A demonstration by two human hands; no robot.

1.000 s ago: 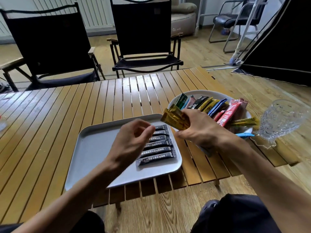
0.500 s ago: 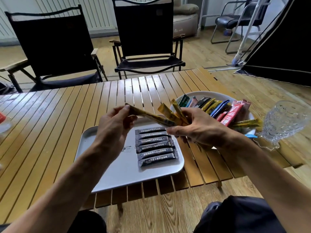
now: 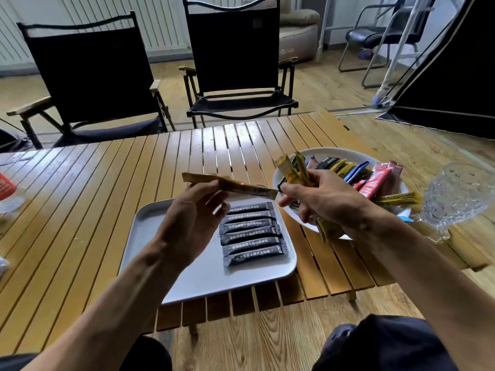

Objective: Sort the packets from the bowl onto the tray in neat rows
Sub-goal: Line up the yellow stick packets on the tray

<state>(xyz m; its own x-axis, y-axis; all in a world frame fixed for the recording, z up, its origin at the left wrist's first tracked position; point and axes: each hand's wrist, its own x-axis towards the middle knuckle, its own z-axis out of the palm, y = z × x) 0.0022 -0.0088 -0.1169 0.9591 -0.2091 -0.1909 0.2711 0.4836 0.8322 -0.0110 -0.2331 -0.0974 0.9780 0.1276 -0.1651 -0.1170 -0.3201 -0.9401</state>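
Note:
My left hand (image 3: 191, 223) pinches one long yellow packet (image 3: 230, 184) and holds it level above the far edge of the white tray (image 3: 192, 279). My right hand (image 3: 321, 202) grips a bunch of yellow packets (image 3: 293, 170) over the near rim of the white bowl (image 3: 318, 153). Several dark grey packets (image 3: 253, 234) lie in a neat column on the right side of the tray. The bowl holds more mixed packets (image 3: 372, 180), red, blue, yellow and black.
A cut-glass cup (image 3: 460, 196) stands right of the bowl near the slatted wooden table's edge (image 3: 80, 210). A red-labelled object (image 3: 6, 188) sits at the far left. Two black folding chairs (image 3: 235, 62) stand behind the table.
My left hand rose from over the tray, took one yellow packet out of the bunch in my right hand, and drew it away to the left.

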